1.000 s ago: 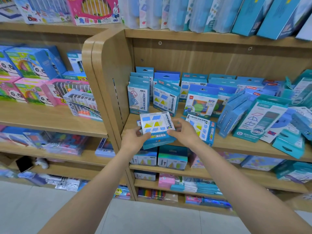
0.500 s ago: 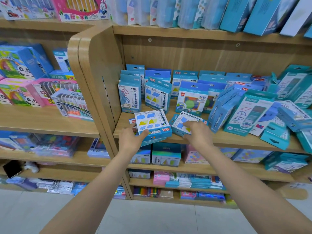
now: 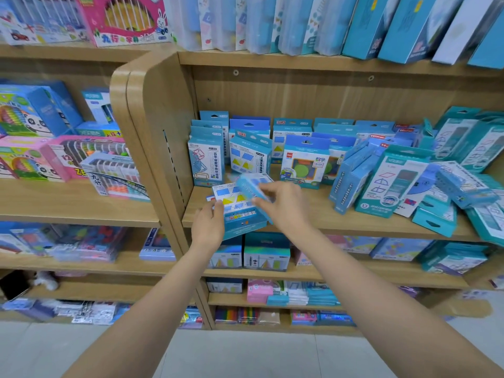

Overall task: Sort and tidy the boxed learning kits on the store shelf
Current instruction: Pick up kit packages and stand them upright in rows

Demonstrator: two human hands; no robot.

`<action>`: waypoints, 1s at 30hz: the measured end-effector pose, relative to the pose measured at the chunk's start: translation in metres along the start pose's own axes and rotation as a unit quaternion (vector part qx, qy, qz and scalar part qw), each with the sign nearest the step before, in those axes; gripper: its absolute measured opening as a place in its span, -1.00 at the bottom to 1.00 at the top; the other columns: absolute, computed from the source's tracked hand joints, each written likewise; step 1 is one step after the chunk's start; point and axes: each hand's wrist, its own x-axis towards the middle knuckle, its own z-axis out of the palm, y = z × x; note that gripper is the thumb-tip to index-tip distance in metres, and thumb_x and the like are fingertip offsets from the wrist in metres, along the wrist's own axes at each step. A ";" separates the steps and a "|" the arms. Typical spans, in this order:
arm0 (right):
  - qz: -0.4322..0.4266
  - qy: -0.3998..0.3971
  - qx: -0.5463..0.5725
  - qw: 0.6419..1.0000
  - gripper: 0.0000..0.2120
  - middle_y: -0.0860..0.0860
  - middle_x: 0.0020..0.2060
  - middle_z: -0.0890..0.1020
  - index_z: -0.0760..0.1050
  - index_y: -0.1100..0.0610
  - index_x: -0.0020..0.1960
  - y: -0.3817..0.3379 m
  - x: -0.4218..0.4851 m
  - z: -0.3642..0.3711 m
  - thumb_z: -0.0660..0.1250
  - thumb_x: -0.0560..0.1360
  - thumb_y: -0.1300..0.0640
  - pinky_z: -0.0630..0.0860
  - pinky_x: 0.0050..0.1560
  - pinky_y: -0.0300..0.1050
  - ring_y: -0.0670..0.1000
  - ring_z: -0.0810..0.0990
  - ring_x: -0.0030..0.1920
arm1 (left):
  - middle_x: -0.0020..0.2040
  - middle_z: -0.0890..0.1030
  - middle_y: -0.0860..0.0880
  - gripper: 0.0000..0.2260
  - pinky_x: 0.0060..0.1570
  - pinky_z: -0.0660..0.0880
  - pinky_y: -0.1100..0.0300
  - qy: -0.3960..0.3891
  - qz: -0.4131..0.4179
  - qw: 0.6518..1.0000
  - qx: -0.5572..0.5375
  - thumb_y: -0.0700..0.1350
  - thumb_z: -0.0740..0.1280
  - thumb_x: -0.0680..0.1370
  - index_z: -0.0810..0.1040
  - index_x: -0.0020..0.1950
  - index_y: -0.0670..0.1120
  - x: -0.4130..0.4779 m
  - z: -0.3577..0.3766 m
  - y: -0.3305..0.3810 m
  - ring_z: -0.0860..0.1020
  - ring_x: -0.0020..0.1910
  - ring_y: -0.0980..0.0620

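Observation:
My left hand [image 3: 208, 225] grips the left edge of a flat blue kit box [image 3: 240, 214] with yellow triangles on its white face, at the front of the wooden shelf [image 3: 313, 216]. My right hand [image 3: 283, 205] pinches a second, blurred blue kit box [image 3: 252, 186] and holds it tilted just above the first. Behind them several blue kits stand upright in rows [image 3: 251, 156]. To the right, teal and blue kits lie toppled in a heap [image 3: 409, 184].
A rounded wooden side panel [image 3: 152, 126] divides this bay from the left bay, which holds pink and blue abacus boxes [image 3: 81, 156]. Lower shelves [image 3: 267, 257] carry more kits. Tall boxes line the top shelf [image 3: 354, 25]. Grey floor tiles lie below.
My right hand has picked up the second box from the shelf and carried it left over the first box. The left hand keeps its hold on the first box.

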 end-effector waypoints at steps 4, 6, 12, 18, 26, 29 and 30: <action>-0.027 -0.078 0.058 0.995 -0.84 -0.07 -0.08 0.70 0.70 0.02 -0.08 -0.002 0.010 0.016 0.33 0.51 0.11 0.45 0.16 0.05 -0.04 0.56 0.00 | 0.03 0.60 -0.08 -0.62 0.01 0.57 -0.07 -0.033 0.001 0.999 -0.039 0.20 0.06 0.61 0.48 0.16 -0.04 -0.002 -0.007 0.005 0.60 -0.03 -0.03; -0.015 -0.071 0.088 0.993 -0.76 -0.01 0.05 0.66 0.67 0.05 0.06 0.010 0.016 0.010 0.33 0.47 0.28 0.39 0.17 -0.12 0.00 0.48 0.16 | 0.10 0.59 -0.05 -0.50 0.04 0.56 -0.09 -0.053 0.006 0.998 -0.043 0.30 0.12 0.54 0.47 0.27 -0.02 0.001 -0.009 0.002 0.59 0.02 -0.02; 0.145 -0.127 0.017 0.981 -0.31 0.07 0.33 0.49 0.37 0.12 0.40 0.027 0.035 0.002 0.47 0.38 -0.14 0.42 0.27 0.03 0.10 0.43 0.32 | -0.17 0.54 0.13 -0.83 0.06 0.54 -0.12 -0.058 0.004 0.997 -0.043 0.13 0.28 0.56 0.40 0.06 0.09 0.005 -0.009 0.003 0.58 -0.05 -0.04; 0.183 -0.198 0.175 0.947 -0.74 -0.02 0.04 0.59 0.49 0.05 0.15 0.028 0.042 0.001 0.35 0.52 -0.04 0.55 0.03 -0.07 -0.03 0.58 0.01 | 0.03 0.65 0.03 -0.73 0.03 0.58 -0.09 -0.064 0.003 0.994 -0.085 0.24 0.40 0.42 0.48 0.01 0.17 0.013 -0.010 -0.002 0.64 -0.03 0.02; 0.183 -0.186 0.326 0.909 -0.52 -0.04 0.08 0.63 0.42 0.07 0.30 0.050 0.025 -0.013 0.44 0.43 0.30 0.57 -0.01 -0.24 -0.12 0.62 0.03 | 0.07 0.61 0.07 -0.62 -0.22 0.51 0.37 -0.055 0.086 0.990 -0.097 -0.11 0.47 0.45 0.49 0.24 -0.03 0.006 -0.006 0.013 0.58 -0.01 0.16; 0.138 -0.134 0.316 0.929 -0.43 -0.07 0.14 0.61 0.39 0.01 0.31 0.066 0.017 -0.031 0.48 0.39 0.32 0.54 0.13 -0.13 -0.11 0.57 0.16 | 0.16 0.57 -0.02 -0.58 -0.04 0.54 0.19 -0.041 0.109 0.990 -0.084 -0.16 0.49 0.43 0.46 0.25 -0.07 0.010 0.017 0.027 0.55 0.06 0.08; 0.130 -0.115 0.314 0.934 -0.41 -0.07 0.15 0.60 0.38 -0.01 0.32 0.072 0.014 -0.037 0.48 0.39 0.32 0.53 0.18 -0.09 -0.09 0.55 0.20 | 0.17 0.57 -0.01 -0.58 0.01 0.56 0.10 -0.041 0.113 0.989 -0.086 -0.16 0.50 0.42 0.46 0.24 -0.06 0.011 0.027 0.032 0.56 0.07 0.07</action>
